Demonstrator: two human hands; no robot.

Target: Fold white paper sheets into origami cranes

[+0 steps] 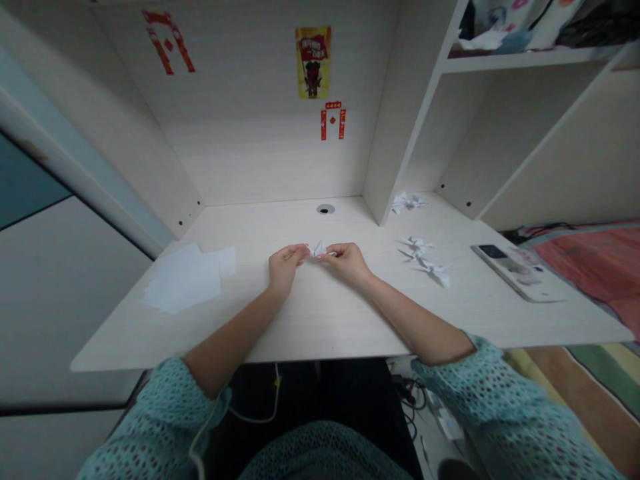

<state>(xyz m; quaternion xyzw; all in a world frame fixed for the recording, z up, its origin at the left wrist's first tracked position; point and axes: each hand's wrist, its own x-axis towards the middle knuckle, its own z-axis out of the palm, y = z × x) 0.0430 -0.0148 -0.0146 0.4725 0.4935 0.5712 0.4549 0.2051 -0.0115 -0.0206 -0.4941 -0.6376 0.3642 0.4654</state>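
Between both hands, just above the middle of the desk, is a small white folded paper crane [319, 249] with a pointed part standing up. My left hand [286, 264] pinches its left end between thumb and fingers. On the other side my right hand [349, 261] is closed on its right end. Fingertips cover parts of the crane, so its full shape is hidden. Several similar white folded paper cranes [424, 257] lie in a row to the right of my right hand. Left of my left hand, white paper sheets [183, 280] are spread in an overlapping pile.
A phone in a pale case [517, 272] lies at the desk's right. More folded paper [407, 202] sits by the upright divider [407, 127]. A round cable hole [325, 209] is near the back panel. Cables [413, 400] hang below the desk's front edge.
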